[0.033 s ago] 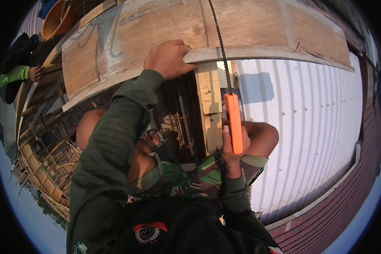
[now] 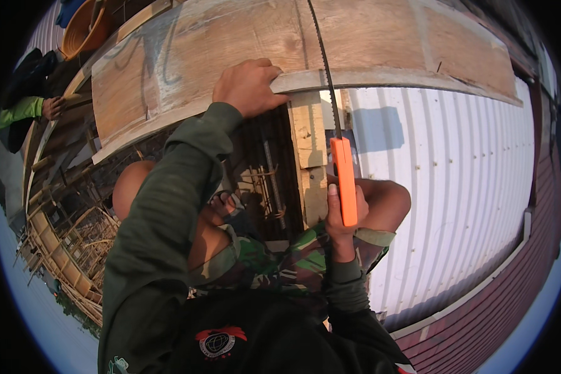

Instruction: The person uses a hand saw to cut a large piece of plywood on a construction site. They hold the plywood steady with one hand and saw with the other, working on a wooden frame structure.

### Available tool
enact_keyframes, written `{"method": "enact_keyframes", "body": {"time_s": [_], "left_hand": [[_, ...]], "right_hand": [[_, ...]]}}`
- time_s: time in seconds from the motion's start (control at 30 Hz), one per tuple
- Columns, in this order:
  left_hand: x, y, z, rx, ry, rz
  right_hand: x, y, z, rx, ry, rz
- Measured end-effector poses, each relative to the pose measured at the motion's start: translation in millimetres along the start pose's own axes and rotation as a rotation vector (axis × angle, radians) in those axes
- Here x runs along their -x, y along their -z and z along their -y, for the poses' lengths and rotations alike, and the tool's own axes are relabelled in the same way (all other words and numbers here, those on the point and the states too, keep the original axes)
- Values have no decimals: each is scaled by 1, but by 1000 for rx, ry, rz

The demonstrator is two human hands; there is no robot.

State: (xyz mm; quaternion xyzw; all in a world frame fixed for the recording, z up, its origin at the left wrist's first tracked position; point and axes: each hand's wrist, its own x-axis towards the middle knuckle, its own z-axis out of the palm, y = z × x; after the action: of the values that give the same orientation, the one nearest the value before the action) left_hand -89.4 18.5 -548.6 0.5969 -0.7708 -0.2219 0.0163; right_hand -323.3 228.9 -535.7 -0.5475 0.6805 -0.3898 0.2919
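A long plywood board [image 2: 230, 47] with a batten along its near edge lies across the far side. My left hand [image 2: 246, 87] grips that near edge, its fingers bent over the top and its thumb against the batten. In my right hand [image 2: 347, 212] is a handsaw [image 2: 344, 181] with an orange handle, held upright in the view. The saw's dark toothed blade runs away from me and crosses the board's edge, right of my left hand. Most of my right fingers are hidden behind the handle. Below the blade stands a pale timber beam [image 2: 309, 140].
White corrugated roofing [image 2: 449, 181] spreads at the right, beside reddish roof sheets [image 2: 486, 330]. Reinforcing bars [image 2: 269, 165] show in a dark gap between my knees. At the far left are another person's hand [image 2: 53, 108] in a bright green sleeve and an orange bucket [image 2: 84, 34].
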Motion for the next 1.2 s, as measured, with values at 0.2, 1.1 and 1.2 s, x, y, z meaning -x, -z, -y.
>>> {"method": "enact_keyframes", "body": {"time_s": [0.2, 1.1, 1.2], "left_hand": [[0, -1, 1, -5, 0, -7], [-3, -4, 4, -8, -41, -22], [-5, -7, 7, -6, -46, -18]], "right_hand": [[-5, -11, 4, -27, 24, -5], [-19, -25, -6, -114, -99, 19], [-16, -24, -4, -136, 9, -6]]}}
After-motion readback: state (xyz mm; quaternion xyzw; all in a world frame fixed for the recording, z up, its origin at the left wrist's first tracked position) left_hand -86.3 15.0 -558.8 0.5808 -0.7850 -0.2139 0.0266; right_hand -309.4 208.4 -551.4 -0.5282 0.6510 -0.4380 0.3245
